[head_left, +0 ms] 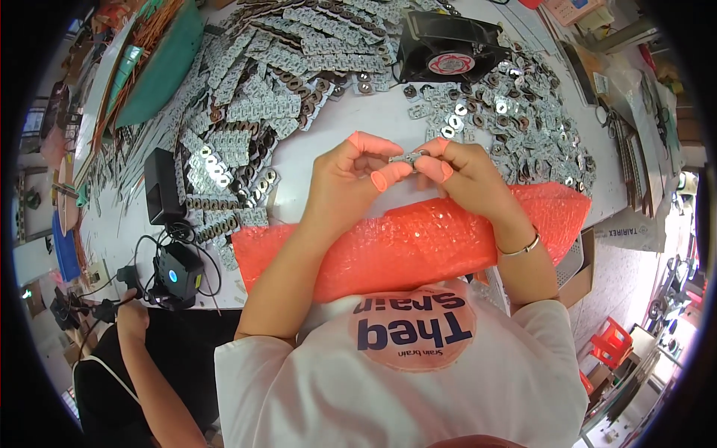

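Note:
Between my two hands I pinch a small silvery metal piece (408, 159), held above the white table. My left hand (352, 173) grips its left end with thumb and forefinger. At the other end, my right hand (461, 170) closes on it the same way. Orange finger covers sit on the thumbs and forefingers. Most of the piece is hidden by the fingertips, so its exact kind cannot be made out. Under my forearms lies a red bubble-wrap roll (403, 250) along the table's near edge.
Strips of joined metal plates (261, 104) pile up at left and back. Loose small plates (515, 112) are heaped at right. A black fan (450, 46) stands behind. On the left are a green basin (166, 67), a black box-shaped device (178, 275) with cables, and another person's hand (133, 319).

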Action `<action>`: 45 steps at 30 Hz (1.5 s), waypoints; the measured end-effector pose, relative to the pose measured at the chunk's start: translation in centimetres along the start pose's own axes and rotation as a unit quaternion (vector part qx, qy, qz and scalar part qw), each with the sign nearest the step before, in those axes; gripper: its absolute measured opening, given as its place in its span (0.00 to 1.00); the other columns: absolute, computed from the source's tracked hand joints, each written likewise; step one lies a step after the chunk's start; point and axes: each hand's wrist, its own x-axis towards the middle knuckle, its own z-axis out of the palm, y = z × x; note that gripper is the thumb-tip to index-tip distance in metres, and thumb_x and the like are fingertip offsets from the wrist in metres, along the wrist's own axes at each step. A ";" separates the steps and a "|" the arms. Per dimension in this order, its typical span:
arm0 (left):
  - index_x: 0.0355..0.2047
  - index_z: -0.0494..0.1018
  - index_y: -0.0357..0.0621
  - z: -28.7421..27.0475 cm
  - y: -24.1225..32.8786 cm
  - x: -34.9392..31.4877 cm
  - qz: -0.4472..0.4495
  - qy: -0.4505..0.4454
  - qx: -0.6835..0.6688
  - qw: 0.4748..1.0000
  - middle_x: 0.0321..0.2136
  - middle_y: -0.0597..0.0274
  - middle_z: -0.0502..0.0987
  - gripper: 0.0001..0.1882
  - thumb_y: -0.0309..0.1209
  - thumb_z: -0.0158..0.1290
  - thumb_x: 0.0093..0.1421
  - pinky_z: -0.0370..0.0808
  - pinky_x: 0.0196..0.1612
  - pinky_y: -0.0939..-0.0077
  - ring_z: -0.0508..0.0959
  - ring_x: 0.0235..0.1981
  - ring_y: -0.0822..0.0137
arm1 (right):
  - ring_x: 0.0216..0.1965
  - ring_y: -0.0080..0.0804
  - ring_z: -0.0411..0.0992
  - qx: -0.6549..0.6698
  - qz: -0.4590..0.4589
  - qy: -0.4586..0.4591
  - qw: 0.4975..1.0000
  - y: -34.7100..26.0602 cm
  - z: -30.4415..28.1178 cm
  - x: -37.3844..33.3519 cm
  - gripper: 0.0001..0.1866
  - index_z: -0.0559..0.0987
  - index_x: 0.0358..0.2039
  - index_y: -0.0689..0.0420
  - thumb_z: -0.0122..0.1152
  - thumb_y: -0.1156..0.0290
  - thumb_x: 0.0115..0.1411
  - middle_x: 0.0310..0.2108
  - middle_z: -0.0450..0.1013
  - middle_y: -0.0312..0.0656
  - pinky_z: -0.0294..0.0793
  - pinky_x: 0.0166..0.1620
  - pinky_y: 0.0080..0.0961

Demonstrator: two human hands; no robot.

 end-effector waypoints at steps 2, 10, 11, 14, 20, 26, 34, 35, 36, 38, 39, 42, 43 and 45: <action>0.34 0.72 0.36 -0.3 0.6 0.2 -0.069 -0.024 -0.056 0.996 0.29 0.60 0.77 0.09 0.20 0.58 0.52 0.77 0.35 0.78 0.78 0.30 0.71 | 0.17 0.15 0.64 -0.063 -0.070 0.013 0.995 0.2 0.2 -0.4 0.10 0.73 0.29 0.61 0.55 0.67 0.60 0.18 0.70 0.33 0.63 0.21 0.14; 0.36 0.72 0.36 0.3 1.0 0.4 -0.045 -0.026 -0.138 0.989 0.32 0.58 0.77 0.09 0.21 0.57 0.54 0.77 0.36 0.75 0.78 0.31 0.69 | 0.16 0.13 0.53 0.318 0.095 -0.036 0.942 -0.7 0.8 -0.2 0.10 0.70 0.30 0.57 0.51 0.63 0.63 0.16 0.59 0.28 0.52 0.21 0.13; 0.36 0.72 0.36 0.4 0.4 0.4 0.050 -0.014 -0.071 0.996 0.32 0.58 0.77 0.09 0.20 0.56 0.54 0.77 0.36 0.75 0.78 0.32 0.69 | 0.16 0.12 0.53 0.221 0.057 0.020 0.973 -0.7 1.0 -0.1 0.10 0.69 0.30 0.57 0.51 0.63 0.63 0.17 0.59 0.27 0.51 0.21 0.13; 0.36 0.73 0.38 0.2 0.1 0.5 0.160 -0.004 0.050 0.986 0.33 0.59 0.77 0.09 0.19 0.56 0.53 0.76 0.37 0.76 0.78 0.33 0.69 | 0.17 0.12 0.53 0.080 -0.005 0.064 0.995 -0.1 1.1 -0.4 0.11 0.70 0.30 0.57 0.52 0.63 0.63 0.17 0.58 0.26 0.52 0.21 0.12; 0.35 0.74 0.39 1.0 -0.3 0.6 0.226 0.043 0.176 0.957 0.33 0.58 0.77 0.10 0.18 0.56 0.52 0.75 0.36 0.78 0.78 0.33 0.69 | 0.18 0.10 0.54 0.058 -0.018 0.059 0.996 0.1 0.8 -0.2 0.11 0.71 0.28 0.56 0.53 0.63 0.62 0.18 0.60 0.25 0.52 0.20 0.10; 0.36 0.73 0.40 1.2 -0.3 0.9 0.221 0.039 0.155 0.962 0.33 0.57 0.77 0.11 0.17 0.55 0.52 0.75 0.36 0.78 0.78 0.33 0.66 | 0.17 0.09 0.55 0.142 0.057 0.095 0.984 -0.5 1.3 -0.3 0.10 0.71 0.27 0.57 0.54 0.64 0.62 0.16 0.60 0.26 0.51 0.19 0.11; 0.36 0.72 0.38 0.6 -0.3 0.9 0.215 0.016 0.214 0.953 0.35 0.54 0.76 0.09 0.16 0.54 0.53 0.75 0.37 0.78 0.77 0.34 0.66 | 0.17 0.12 0.59 -0.021 -0.005 0.074 0.997 0.3 -0.4 0.0 0.08 0.74 0.26 0.60 0.57 0.69 0.60 0.15 0.63 0.28 0.57 0.19 0.13; 0.36 0.72 0.38 0.6 -0.3 1.0 0.253 0.010 0.238 0.938 0.34 0.54 0.76 0.10 0.16 0.54 0.53 0.75 0.37 0.78 0.77 0.34 0.66 | 0.16 0.13 0.59 -0.124 -0.056 0.078 0.988 0.4 -0.6 0.0 0.08 0.76 0.26 0.61 0.58 0.70 0.59 0.16 0.65 0.29 0.58 0.19 0.14; 0.36 0.72 0.38 0.7 -0.4 1.1 0.291 0.003 0.262 0.920 0.34 0.54 0.76 0.10 0.16 0.54 0.53 0.75 0.37 0.78 0.77 0.33 0.66 | 0.16 0.13 0.59 -0.124 -0.056 0.077 0.988 0.4 -0.5 0.0 0.08 0.76 0.26 0.61 0.58 0.70 0.59 0.16 0.65 0.29 0.58 0.19 0.14; 0.37 0.73 0.39 0.8 -1.0 0.9 0.245 -0.008 0.267 0.932 0.34 0.56 0.75 0.10 0.18 0.54 0.53 0.75 0.36 0.78 0.77 0.33 0.66 | 0.17 0.15 0.59 -0.129 -0.060 0.115 0.983 0.3 -0.5 -0.1 0.07 0.77 0.26 0.63 0.60 0.72 0.57 0.17 0.67 0.31 0.59 0.20 0.15; 0.37 0.73 0.39 0.8 -1.2 0.8 0.198 -0.021 0.271 0.942 0.34 0.58 0.75 0.10 0.19 0.54 0.53 0.75 0.35 0.78 0.78 0.32 0.67 | 0.17 0.15 0.59 -0.129 -0.061 0.114 0.983 0.1 -0.7 -0.2 0.07 0.77 0.26 0.63 0.60 0.72 0.57 0.17 0.67 0.31 0.59 0.20 0.15; 0.40 0.71 0.37 0.9 -0.9 0.7 0.069 -0.036 0.071 0.994 0.38 0.57 0.74 0.10 0.17 0.51 0.56 0.76 0.40 0.76 0.76 0.37 0.70 | 0.17 0.16 0.59 -0.087 -0.053 0.161 0.982 -0.4 -1.3 -0.3 0.06 0.78 0.28 0.62 0.60 0.73 0.56 0.17 0.67 0.32 0.58 0.21 0.15; 0.40 0.71 0.37 0.9 -0.9 0.7 0.069 -0.039 0.070 0.994 0.38 0.57 0.74 0.10 0.17 0.51 0.56 0.76 0.40 0.76 0.76 0.37 0.70 | 0.18 0.16 0.59 -0.101 -0.068 0.132 0.984 -0.5 -1.3 -0.4 0.06 0.78 0.28 0.62 0.60 0.73 0.56 0.17 0.67 0.32 0.59 0.21 0.15; 0.41 0.71 0.35 0.7 -0.8 0.8 0.020 -0.064 -0.015 0.998 0.39 0.59 0.73 0.10 0.17 0.50 0.58 0.76 0.41 0.76 0.75 0.38 0.70 | 0.18 0.16 0.59 -0.117 -0.082 0.105 0.984 -0.6 -1.2 -0.6 0.06 0.78 0.27 0.62 0.60 0.73 0.56 0.17 0.67 0.32 0.59 0.22 0.15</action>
